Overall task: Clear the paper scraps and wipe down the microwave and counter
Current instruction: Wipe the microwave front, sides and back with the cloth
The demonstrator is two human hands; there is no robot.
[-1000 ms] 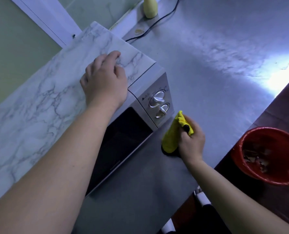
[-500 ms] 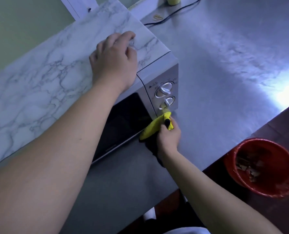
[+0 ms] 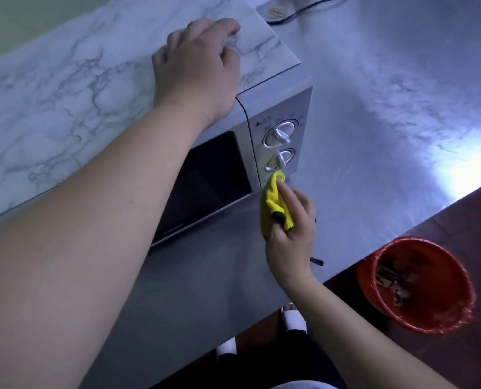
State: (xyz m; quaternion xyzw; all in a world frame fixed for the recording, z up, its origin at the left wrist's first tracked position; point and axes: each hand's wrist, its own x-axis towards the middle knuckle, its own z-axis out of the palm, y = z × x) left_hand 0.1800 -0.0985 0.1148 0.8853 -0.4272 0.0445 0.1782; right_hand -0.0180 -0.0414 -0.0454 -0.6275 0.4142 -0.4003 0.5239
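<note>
We look down at a silver microwave oven with a marble-patterned top point(image 3: 301, 108) standing on a brushed grey metal table point(image 3: 374, 108). Our left hand point(image 3: 197, 66) rests palm down on the microwave's top near its front right corner, its fingers point(image 3: 228, 26) loosely bent and grasping nothing. Our right hand point(image 3: 289, 234) grips a bunched bright yellow cloth point(image 3: 273, 203); the forefinger lies stretched along the cloth and pushes its upper tip against the bottom of the control panel, just under the lower round silver knob point(image 3: 281, 160). The upper round silver knob point(image 3: 280, 134) sits above it. The microwave's dark glass door point(image 3: 214, 178) is closed.

A small black object point(image 3: 316, 261) lies on the table beside our right wrist; we cannot tell what it is. A black cable point(image 3: 303, 9) trails across the table's far end. Below the table's edge, on the dark floor point(image 3: 472, 220), stands a round red plastic bucket point(image 3: 430, 324) holding brownish paper scraps point(image 3: 393, 279).
</note>
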